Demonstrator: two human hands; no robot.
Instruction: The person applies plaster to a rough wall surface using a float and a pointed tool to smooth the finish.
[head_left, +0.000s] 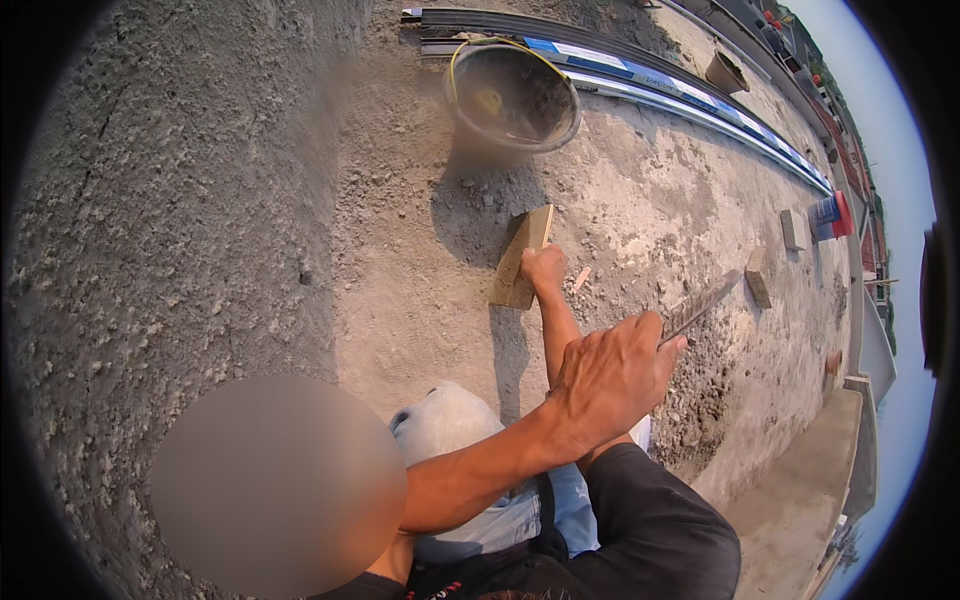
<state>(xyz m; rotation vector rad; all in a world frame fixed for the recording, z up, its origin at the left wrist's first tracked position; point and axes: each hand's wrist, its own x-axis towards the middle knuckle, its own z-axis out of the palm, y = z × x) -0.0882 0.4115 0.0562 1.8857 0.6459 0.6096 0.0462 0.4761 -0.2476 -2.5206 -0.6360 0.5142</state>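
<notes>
My left hand point(612, 378) comes across from the lower left, over my other forearm, its fingers wrapped round the handle end of a long, narrow metal-bladed tool point(705, 303). That blade points up and to the right, clear of any brick; its exact kind is hard to make out. Farther forward, my right hand point(545, 266) grips the right side of a tan brick point(515, 275), which stands tilted on the rough ground. Part of the right forearm is hidden behind the left hand. A small light chip point(582, 278) lies beside the brick.
A dark bucket point(570, 125) with a yellow handle stands ahead. Behind it lie long metal channels point(690, 95). Loose bricks point(758, 280) and a blue-and-red pail point(830, 215) are to the right. Rubble point(690, 410) is near my knee; a rough grey wall point(170, 220) rises at left.
</notes>
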